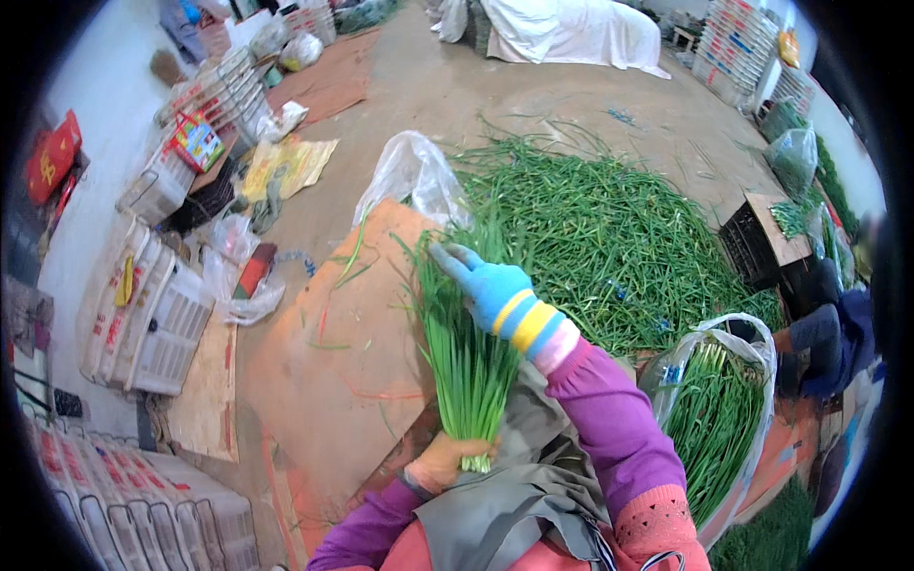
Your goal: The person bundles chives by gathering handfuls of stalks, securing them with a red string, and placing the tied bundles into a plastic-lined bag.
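A bunch of long, flat-leaved garlic chives [466,381] stands upright in front of my lap, pale cut ends down and leaf tips up. My left hand [447,462], in an orange-tan glove, is closed around the bunch near its base. Against the upper leaves lies my right hand [487,284], in a blue glove with yellow stripes at the wrist, its fingers stretched out toward the far left. Beyond it spreads a large loose heap of chives [609,238]. To my right, a clear plastic bag [766,357] holds more chives, packed upright.
A brown board [333,352] lies on the floor to my left, with a clear bag [405,167] at its far end. White plastic crates [171,324] line the left wall. A black crate [747,243] and another person's dark-clothed legs [833,338] are at the right.
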{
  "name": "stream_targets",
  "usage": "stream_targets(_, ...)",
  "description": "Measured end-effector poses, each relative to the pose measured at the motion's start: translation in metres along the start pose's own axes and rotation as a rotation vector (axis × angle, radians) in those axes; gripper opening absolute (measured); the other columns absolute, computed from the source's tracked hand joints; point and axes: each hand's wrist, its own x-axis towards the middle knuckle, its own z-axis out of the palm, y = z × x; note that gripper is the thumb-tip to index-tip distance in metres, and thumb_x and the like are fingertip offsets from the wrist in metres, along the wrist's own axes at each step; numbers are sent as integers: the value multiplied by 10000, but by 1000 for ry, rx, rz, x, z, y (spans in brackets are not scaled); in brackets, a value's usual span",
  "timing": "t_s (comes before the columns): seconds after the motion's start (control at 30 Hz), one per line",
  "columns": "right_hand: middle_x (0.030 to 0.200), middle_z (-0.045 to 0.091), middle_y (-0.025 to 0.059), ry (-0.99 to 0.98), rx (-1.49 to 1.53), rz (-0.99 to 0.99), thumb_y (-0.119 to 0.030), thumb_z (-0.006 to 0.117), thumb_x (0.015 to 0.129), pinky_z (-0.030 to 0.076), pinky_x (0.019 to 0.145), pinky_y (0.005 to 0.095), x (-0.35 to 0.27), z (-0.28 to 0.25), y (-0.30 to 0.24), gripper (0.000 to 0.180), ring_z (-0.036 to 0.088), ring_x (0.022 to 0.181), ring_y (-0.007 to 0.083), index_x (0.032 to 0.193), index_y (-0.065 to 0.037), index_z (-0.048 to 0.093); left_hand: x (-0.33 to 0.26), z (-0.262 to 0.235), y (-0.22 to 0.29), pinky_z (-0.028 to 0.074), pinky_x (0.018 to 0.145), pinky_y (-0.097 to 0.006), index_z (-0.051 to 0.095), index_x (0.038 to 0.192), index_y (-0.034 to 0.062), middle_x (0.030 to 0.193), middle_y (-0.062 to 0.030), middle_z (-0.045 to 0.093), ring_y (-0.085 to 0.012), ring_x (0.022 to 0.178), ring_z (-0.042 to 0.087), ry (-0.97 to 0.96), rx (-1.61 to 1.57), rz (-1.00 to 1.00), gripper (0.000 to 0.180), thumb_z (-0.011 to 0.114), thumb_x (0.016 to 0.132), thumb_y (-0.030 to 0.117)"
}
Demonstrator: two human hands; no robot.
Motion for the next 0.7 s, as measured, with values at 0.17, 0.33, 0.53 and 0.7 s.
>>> stream_targets(0.17, 886, 642, 140, -316, -191, 79, -107, 539, 733, 497, 709, 425, 17, -15, 60, 269, 620, 828, 331, 986, -146, 622, -6, 12, 6, 468, 735, -278, 561, 1065, 8, 934, -62, 624, -136, 823, 584, -64, 382, 109, 385, 685, 708, 85)
stream_targets(0.33, 882, 654, 110, 640, 436, 615, -148, 646, 758, 500, 714, 313, -58, -65, 212, 277, 626, 784, 230, 1023, -69, 634, -6, 23, 11, 460, 747, -267, 583, 1034, 6, 932, -46, 627, -123, 838, 578, -134, 466, 127, 354, 684, 701, 73)
stream_targets(0.53, 1361, 379, 184, 143, 459, 238, -261, 767, 650, 369, 981, 334, -71, -77, 84, 913, 455, 1195, 266, 1380, -52, 260, -4, 25, 18, 453, 747, -265, 574, 1039, 18, 920, -31, 610, -118, 833, 557, -119, 513, 91, 398, 690, 659, 36)
stream_targets(0.7, 918, 624, 181, -360, 135, 279, -265, 716, 651, 475, 767, 401, -61, -44, 72, 580, 596, 892, 348, 1164, -89, 510, -1, 37, 18, 425, 785, -265, 524, 1088, 25, 949, -8, 556, -109, 871, 502, -148, 687, 89, 489, 689, 629, 25)
